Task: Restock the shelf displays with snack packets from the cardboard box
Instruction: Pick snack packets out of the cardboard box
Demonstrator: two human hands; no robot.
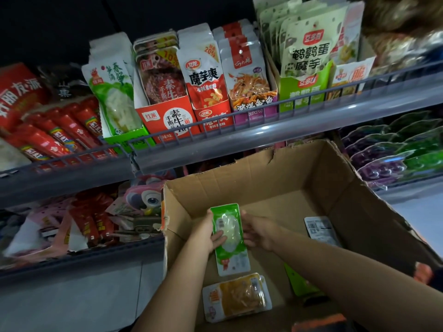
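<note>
Left hand (214,232) and right hand (257,232) apparently both grip green packet (229,232) edges.

My one camera sits on my head, wide-angle, looking forward and down from close above into the open brown cardboard box (282,188), with the grey wire-fronted shelf (239,135) of snack packets just beyond it, across the upper frame
</note>
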